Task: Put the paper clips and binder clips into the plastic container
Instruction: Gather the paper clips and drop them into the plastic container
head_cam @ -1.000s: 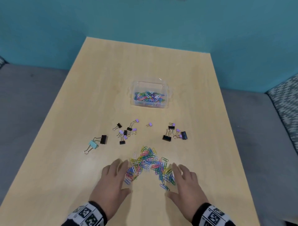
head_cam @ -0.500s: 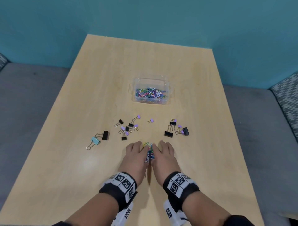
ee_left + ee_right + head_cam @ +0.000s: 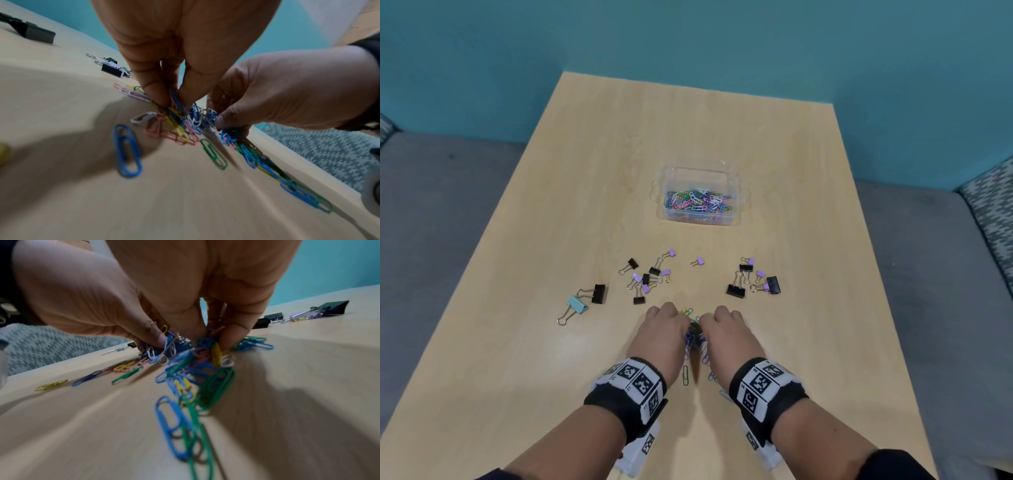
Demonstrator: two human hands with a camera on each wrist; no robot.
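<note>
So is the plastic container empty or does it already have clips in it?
Partly filled: the lidless plastic container holds a layer of coloured paper clips. No binder clips show inside.

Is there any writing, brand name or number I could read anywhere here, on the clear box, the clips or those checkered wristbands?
No readable text anywhere.
Black wristbands on the left hand and right hand: black-and-white square code patterns only, no letters or numbers.
Clear plastic container: no visible label.
Coloured paper clips and black, purple and light-blue binder clips: no markings visible.

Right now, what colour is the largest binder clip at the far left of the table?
Light blue binder clip, with silver wire handles; the head view shows it best.
</note>
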